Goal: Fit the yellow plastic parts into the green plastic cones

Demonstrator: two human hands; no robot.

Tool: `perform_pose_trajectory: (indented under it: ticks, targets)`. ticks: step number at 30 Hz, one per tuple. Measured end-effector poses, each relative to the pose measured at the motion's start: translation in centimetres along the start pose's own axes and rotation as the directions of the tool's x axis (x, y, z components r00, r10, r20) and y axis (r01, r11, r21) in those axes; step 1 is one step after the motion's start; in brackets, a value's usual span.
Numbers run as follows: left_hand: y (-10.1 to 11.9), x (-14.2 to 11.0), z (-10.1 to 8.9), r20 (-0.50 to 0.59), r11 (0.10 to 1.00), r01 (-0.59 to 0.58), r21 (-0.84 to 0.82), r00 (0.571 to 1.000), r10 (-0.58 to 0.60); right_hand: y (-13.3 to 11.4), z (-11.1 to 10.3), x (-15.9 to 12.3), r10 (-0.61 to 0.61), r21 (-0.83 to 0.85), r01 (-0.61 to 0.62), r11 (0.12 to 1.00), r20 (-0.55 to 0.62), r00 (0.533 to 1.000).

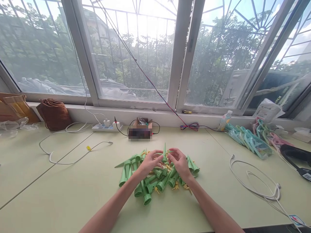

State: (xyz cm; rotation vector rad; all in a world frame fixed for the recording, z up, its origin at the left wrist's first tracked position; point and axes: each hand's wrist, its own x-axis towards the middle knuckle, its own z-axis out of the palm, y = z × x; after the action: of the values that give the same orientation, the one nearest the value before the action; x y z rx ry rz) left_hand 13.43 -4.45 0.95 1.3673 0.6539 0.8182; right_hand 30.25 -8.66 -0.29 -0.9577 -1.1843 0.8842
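Observation:
Over a pile of green plastic watering spikes point(147, 198), my two hands come together. My left hand point(151, 162) pinches one green spike point(165, 151), its tip pointing up. Close beside that spike, the fingertips of my right hand point(179, 163) close around a small yellow plastic valve point(168, 152), which is mostly hidden by the fingers. Whether the valve touches the spike is too small to tell. More yellow valves point(176, 186) lie scattered among and in front of the spikes.
At the back stand a power strip point(106, 127) and a small cardboard box point(145, 122). White cables point(70, 163) lie on the left, with another coiled cable point(255, 194) on the right. Bagged teal plastic pieces point(255, 142), a bottle point(224, 120) and a brown bag point(53, 114) line the window wall.

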Motion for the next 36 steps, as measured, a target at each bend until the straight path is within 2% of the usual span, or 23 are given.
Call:
perform_pose_trajectory:
  ticks: [10, 16, 23, 31, 36]
  targets:
    - [-0.3, 0.0, -0.1, -0.009, 0.999, 0.019, 0.031, 1.0, -0.019, -0.6, -0.3, -0.3, 0.01, -0.091, -0.006, 0.996, 0.041, 0.999]
    - [-0.6, 0.0, -0.3, -0.06, 1.0, 0.016, 0.014, 0.998, -0.015, -0.9, -0.2, -0.3, 0.017, -0.086, -0.012, 0.996, 0.058, 0.998]
    - [-0.4, -0.1, -0.1, -0.042, 1.0, 0.006, 0.019, 0.999, -0.005, -0.7, -0.4, -0.3, 0.035, -0.103, -0.032, 0.994, 0.028, 0.999]
    - [0.6, -0.5, 0.4, -0.046, 1.0, 0.029, 0.013, 0.999, -0.028, -0.4, -0.7, -0.2, -0.039, -0.19, 0.031, 0.981, -0.04, 0.998]
    - [0.9, -0.7, 0.6, -0.042, 0.999, 0.004, 0.037, 0.999, -0.003, -0.8, -0.6, -0.3, -0.001, -0.126, -0.001, 0.992, -0.018, 1.0]
